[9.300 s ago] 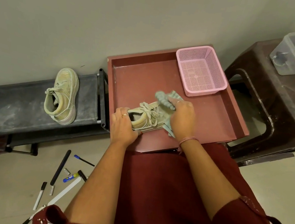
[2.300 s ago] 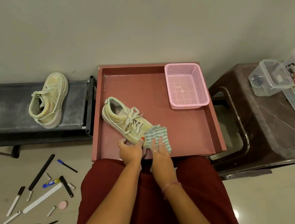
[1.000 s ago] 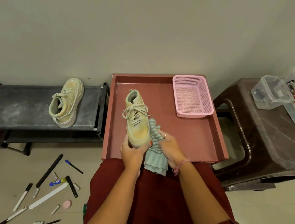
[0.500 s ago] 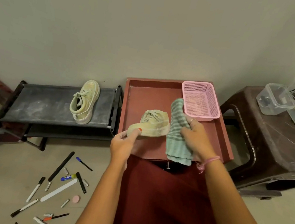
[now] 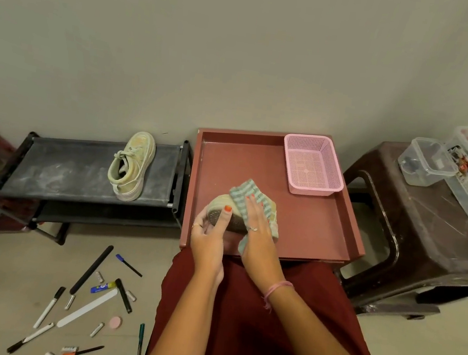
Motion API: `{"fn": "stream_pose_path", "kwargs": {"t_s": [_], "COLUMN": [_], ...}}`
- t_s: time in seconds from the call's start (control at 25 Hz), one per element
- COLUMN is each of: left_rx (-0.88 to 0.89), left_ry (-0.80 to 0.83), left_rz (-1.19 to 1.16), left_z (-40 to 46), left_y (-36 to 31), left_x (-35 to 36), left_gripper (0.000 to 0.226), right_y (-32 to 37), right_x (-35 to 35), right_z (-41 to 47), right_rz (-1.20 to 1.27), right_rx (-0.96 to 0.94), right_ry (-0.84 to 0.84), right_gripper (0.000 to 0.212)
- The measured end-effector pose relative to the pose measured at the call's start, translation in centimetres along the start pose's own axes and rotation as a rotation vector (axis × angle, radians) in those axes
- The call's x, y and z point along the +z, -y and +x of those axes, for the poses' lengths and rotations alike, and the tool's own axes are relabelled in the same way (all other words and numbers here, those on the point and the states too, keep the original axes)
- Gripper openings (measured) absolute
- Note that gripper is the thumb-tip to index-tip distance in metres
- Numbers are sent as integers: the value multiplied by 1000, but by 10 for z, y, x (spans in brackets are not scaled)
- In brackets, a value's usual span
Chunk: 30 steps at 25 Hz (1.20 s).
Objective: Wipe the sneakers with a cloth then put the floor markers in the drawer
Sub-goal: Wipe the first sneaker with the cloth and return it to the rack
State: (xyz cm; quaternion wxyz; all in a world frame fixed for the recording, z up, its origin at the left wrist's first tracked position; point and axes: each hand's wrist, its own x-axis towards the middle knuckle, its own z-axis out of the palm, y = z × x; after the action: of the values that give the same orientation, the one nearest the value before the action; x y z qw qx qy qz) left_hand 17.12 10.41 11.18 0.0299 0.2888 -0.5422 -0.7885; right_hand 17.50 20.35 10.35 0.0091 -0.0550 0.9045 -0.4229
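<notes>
**Sole wiped over drawer**

Sneaker tipped sole-up above the red drawer, gripped by left hand, thumb curled on sole. Cloth pressed on it under right hand, fingers straight. Markers scattered on floor; second sneaker on rack.

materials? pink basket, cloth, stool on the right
Pink basket: looks like moulded plastic, fine mesh walls and floor, matte. Cloth: soft woven or terry fabric, green-and-white stripes, folds over the sneaker. Stool: probably dark brown plastic, glossy highlights, scuffed top.
</notes>
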Motion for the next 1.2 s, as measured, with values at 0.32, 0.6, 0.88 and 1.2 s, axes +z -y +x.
{"fn": "stream_pose_path", "kwargs": {"t_s": [0.32,0.6,0.88,1.2], "left_rx": [30,216,231,260], "left_ry": [87,178,158,206], "left_rz": [47,247,257,356], "left_z": [3,-6,3,1], "left_y": [2,-3,-4,3], "left_x": [9,29,36,54], "left_gripper": [39,32,35,35], "right_y": [32,-6,-12,-11], "right_x": [-21,-30,-29,-39], "right_z": [17,19,22,16], "right_rz": [-67,-145,150,-144], "right_rx": [-103,-157,142,-130], "right_ry": [37,-157,-164,-239], "right_gripper": [75,79,84,78]}}
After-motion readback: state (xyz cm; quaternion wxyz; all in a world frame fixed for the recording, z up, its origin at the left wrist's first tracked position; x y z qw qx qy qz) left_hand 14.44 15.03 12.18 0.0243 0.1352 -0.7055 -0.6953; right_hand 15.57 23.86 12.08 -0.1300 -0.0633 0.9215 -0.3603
